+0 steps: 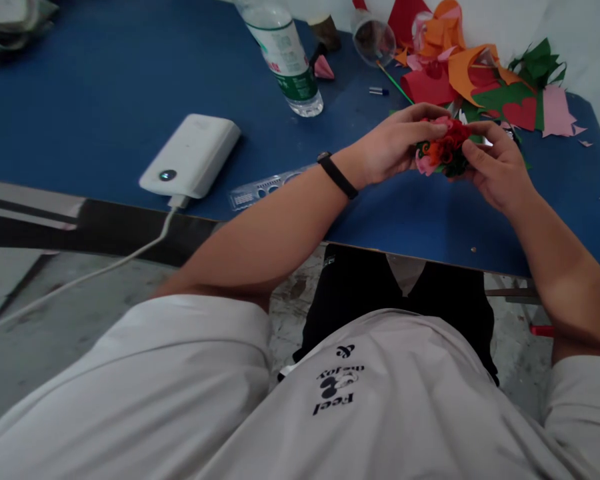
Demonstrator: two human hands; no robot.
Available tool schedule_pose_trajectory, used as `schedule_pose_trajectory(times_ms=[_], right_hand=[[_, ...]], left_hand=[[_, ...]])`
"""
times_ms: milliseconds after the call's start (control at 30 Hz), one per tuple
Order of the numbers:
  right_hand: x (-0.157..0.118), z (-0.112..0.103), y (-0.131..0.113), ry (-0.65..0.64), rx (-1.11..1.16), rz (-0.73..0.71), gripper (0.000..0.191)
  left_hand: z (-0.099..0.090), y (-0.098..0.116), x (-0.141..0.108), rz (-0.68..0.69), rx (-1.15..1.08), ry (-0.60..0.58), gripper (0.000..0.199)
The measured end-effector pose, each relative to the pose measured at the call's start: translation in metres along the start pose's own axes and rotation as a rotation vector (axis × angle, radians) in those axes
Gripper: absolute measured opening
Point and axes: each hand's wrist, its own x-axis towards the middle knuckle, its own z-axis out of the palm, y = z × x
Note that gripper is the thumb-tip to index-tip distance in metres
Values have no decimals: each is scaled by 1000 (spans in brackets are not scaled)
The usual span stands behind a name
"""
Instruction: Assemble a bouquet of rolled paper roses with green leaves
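Between my two hands, above the near right part of the blue table, is a small bunch of paper flowers (445,148) in red, pink and orange with dark green bits. My left hand (393,140), with a black band on its wrist, grips the bunch from the left, thumb laid over its top. From the other side my right hand (497,163) pinches its right edge with thumb and bent fingers. The underside of the bunch is hidden by the fingers.
A water bottle (287,60) stands left of my hands. Nearer lie a white power bank (190,157) with a cable and a clear stencil ruler (263,190). Coloured paper scraps (510,100) pile up behind, beside a tipped clear cup (374,41). The table's front edge (405,253) runs below my forearms.
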Motion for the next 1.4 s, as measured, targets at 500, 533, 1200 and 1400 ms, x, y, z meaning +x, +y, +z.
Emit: schedule_pose_trajectory(times_ms=[500, 533, 1200, 1400], right_hand=[[-6, 2, -38, 32, -71, -29, 80], [-8, 4, -43, 68, -137, -87, 79], [-10, 19, -18, 154, -252, -135, 117], [-13, 15, -42, 128, -154, -13, 105]], left_hand=[[2, 15, -6, -171, -72, 26, 13], [2, 15, -5, -172, -73, 12, 12], [1, 9, -8, -198, -151, -13, 19], [-10, 8, -8, -180, -143, -76, 27]])
